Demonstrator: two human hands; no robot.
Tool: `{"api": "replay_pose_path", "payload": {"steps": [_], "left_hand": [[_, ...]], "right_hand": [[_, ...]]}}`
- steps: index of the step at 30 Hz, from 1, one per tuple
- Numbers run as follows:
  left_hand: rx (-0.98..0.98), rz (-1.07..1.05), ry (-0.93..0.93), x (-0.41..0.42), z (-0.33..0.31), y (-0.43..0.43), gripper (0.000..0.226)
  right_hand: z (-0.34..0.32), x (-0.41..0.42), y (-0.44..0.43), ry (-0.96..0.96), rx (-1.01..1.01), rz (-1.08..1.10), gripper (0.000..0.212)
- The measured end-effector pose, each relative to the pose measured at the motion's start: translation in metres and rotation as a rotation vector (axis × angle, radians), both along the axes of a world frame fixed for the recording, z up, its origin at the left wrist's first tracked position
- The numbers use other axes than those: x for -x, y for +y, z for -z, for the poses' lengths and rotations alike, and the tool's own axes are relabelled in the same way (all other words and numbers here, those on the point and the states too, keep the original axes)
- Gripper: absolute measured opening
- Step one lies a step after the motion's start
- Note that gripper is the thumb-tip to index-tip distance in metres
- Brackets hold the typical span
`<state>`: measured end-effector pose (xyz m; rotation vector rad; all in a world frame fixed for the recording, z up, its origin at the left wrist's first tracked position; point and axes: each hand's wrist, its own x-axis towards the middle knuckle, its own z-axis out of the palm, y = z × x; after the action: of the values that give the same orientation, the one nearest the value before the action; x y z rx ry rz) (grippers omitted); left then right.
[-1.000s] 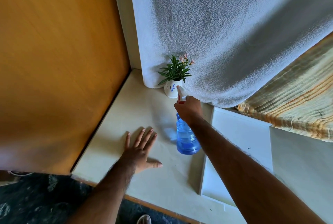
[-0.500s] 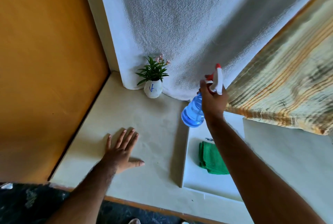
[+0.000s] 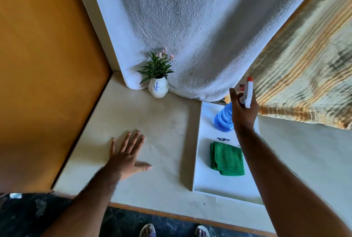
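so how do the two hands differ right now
The left hand lies flat on the table, fingers spread; the right hand curls round the neck of the blue spray bottle. The left hand holds nothing; the right hand holds the bottle tilted above the white tray. The left hand is nearer the person; the right hand reaches farther back. Both are bare.

Spray bottle: one second ago upright on the table, at 6 o'clock of the plant pot. Half a second ago lifted and tilted. Now at the pot's 4 o'clock, base low over the 12 o'clock end of the white tray; contact not discernible. Right hand: travelled with it, gripping the neck; thumb now raised clear.
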<state>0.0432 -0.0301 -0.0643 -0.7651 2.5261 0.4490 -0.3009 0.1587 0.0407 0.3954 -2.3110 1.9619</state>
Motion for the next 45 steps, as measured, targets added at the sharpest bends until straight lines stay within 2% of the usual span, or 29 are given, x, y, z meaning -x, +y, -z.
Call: {"api": "replay_pose_path", "payload": {"steps": [3,8,11,14,16,18,21,24,26,34,36,39,45], "left_hand": [[-0.007,0.006,-0.010,0.000,-0.001,0.000,0.125],[-0.003,0.013,-0.005,-0.001,0.001,-0.001,0.123],[-0.006,0.008,0.006,-0.002,0.003,-0.001,0.122],[-0.001,0.009,-0.008,-0.002,0.004,-0.001,0.121],[-0.007,0.008,-0.010,-0.002,0.004,0.000,0.122],[-0.008,0.003,0.000,-0.002,0.004,0.000,0.125],[-0.001,0.002,0.002,-0.001,0.004,0.000,0.128],[-0.004,0.003,0.008,0.000,0.003,0.000,0.127],[-0.003,0.008,0.008,-0.001,0.002,0.000,0.125],[0.042,0.020,0.063,-0.003,0.011,0.000,0.121],[0.046,0.034,0.116,-0.007,0.017,-0.001,0.118],[0.132,-0.013,0.273,-0.021,0.029,-0.011,0.114],[0.171,-0.093,0.261,-0.032,0.031,-0.023,0.113]], "right_hand": [[0.005,0.001,-0.003,0.034,-0.049,-0.027,0.022],[0.012,0.006,0.001,0.013,-0.182,-0.044,0.040],[0.028,-0.015,0.023,0.017,-0.251,-0.067,0.063],[0.051,-0.056,0.064,0.022,-0.407,-0.066,0.084],[0.064,-0.078,0.095,0.104,-0.599,-0.194,0.087],[0.075,-0.091,0.123,0.281,-0.796,-0.398,0.091],[0.086,-0.097,0.147,0.550,-0.938,-0.654,0.093],[0.096,-0.095,0.152,0.638,-1.037,-0.738,0.085],[0.103,-0.091,0.149,0.624,-1.094,-0.722,0.083],[0.104,-0.101,0.131,0.435,-1.044,-0.576,0.080],[0.096,-0.105,0.122,0.384,-1.004,-0.541,0.086],[0.076,-0.111,0.096,0.471,-0.914,-0.574,0.085],[0.043,-0.111,-0.004,0.694,-0.806,-0.750,0.062]]}}
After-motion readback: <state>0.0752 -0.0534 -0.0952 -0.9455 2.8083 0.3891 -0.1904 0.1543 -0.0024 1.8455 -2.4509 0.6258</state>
